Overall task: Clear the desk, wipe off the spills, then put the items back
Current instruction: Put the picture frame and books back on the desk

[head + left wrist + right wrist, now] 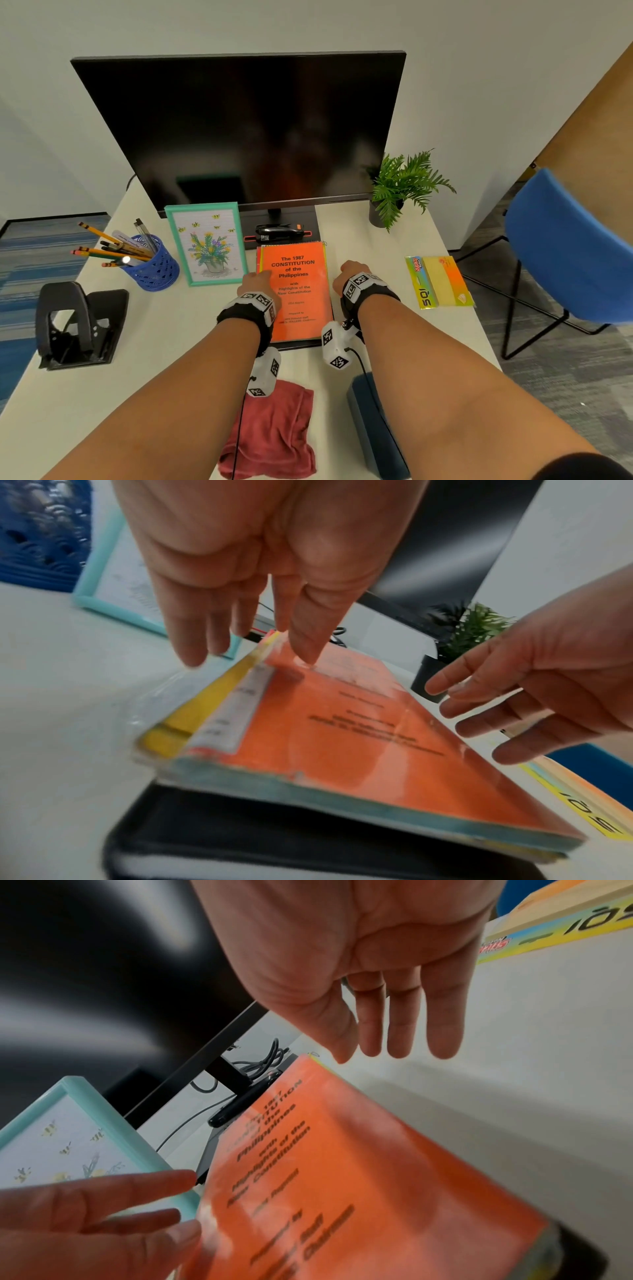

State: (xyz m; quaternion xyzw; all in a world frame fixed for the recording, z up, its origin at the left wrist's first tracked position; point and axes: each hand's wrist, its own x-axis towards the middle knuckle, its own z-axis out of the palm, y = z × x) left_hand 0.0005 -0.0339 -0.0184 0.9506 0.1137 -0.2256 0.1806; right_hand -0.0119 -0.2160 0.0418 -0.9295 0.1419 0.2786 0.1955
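Note:
An orange book (294,291) titled "The 1987 Constitution of the Philippines" tops a small stack on a black notebook (274,840) at the desk's centre. My left hand (257,279) is at the book's left edge with straight fingers. Its thumb tip touches the cover in the left wrist view, and the other fingers (195,647) hang beside the spine. My right hand (349,272) hovers at the book's right edge, fingers (441,1031) straight, holding nothing. A crumpled red cloth (274,431) lies at the front edge under my left forearm.
Behind the book stand a monitor (239,130), a black stapler (279,233) and a teal picture frame (205,243). On the left are a blue pencil cup (154,267) and a hole punch (78,325). A plant (400,192), sticky notes (438,281) and a blue chair (565,246) are to the right.

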